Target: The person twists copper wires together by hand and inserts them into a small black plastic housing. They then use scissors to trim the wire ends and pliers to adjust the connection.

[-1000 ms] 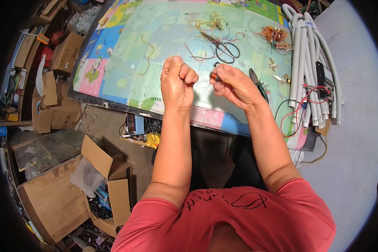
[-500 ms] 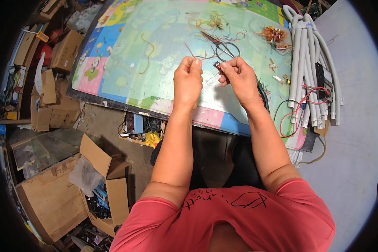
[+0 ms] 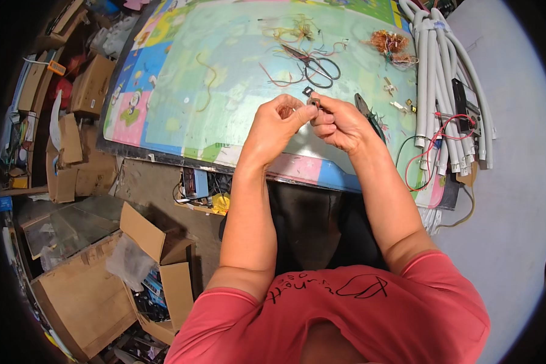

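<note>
My right hand (image 3: pixel 341 124) pinches a small black part (image 3: pixel 308 91) with a square, frame-like end that sticks out past the fingertips. Its body is mostly hidden by the fingers. Close against it, my left hand (image 3: pixel 273 127) is curled, thumb and fingertips meeting the right fingers at the part; what they pinch is too small to make out. Beyond the hands lie dark-handled scissors (image 3: pixel 308 60) with thin red and dark wires (image 3: pixel 276 81) around them. Pliers (image 3: pixel 363 107) rest beside my right wrist, partly covered by it.
A yellowish wire tangle (image 3: pixel 298 29), a copper wire bundle (image 3: pixel 387 41) and small metal bits (image 3: pixel 389 88) lie farther back. One loose yellow wire (image 3: pixel 212 77) is at left. White tubes (image 3: pixel 426 85) and a meter (image 3: pixel 465 100) with red leads line the right. An open cardboard box (image 3: pixel 177 291) stands lower left.
My left hand has moved right, from a gap apart to touching the right fingers at the small part. My right hand has shifted slightly left and down, uncovering the pliers.
</note>
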Tool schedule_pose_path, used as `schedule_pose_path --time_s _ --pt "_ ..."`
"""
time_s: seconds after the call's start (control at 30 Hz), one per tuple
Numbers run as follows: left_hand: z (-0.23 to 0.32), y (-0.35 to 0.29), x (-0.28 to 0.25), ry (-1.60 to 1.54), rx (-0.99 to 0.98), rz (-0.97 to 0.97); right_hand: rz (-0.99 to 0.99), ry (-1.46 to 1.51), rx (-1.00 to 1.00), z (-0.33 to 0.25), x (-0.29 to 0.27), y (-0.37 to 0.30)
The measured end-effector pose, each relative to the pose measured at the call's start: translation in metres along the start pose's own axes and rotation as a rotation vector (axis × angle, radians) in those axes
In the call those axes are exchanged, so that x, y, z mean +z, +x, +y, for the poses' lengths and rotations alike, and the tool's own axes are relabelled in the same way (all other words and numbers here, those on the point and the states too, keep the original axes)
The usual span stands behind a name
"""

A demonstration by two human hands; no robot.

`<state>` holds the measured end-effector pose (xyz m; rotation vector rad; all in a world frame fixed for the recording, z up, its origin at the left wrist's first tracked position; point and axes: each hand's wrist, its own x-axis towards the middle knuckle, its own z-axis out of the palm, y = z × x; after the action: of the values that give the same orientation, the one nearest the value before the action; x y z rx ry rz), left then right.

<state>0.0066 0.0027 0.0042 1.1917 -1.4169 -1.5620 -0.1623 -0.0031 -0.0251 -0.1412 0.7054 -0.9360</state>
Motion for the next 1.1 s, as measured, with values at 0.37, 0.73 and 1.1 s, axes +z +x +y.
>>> schedule_pose_path --time_s 0.37,0.73,1.1 --pt "0.001 0.000 -0.004 -0.041 -0.001 0.101 -0.005 -0.887 -0.545 -0.001 0.024 -0.020" --pt "0.005 -0.002 0.002 0.006 -0.042 0.092 0.021 -0.718 -0.346 -0.009 0.017 -0.019" --pt "0.010 -0.007 0.000 0.061 -0.070 -0.007 0.065 -0.617 -0.446 -0.009 0.015 -0.018"
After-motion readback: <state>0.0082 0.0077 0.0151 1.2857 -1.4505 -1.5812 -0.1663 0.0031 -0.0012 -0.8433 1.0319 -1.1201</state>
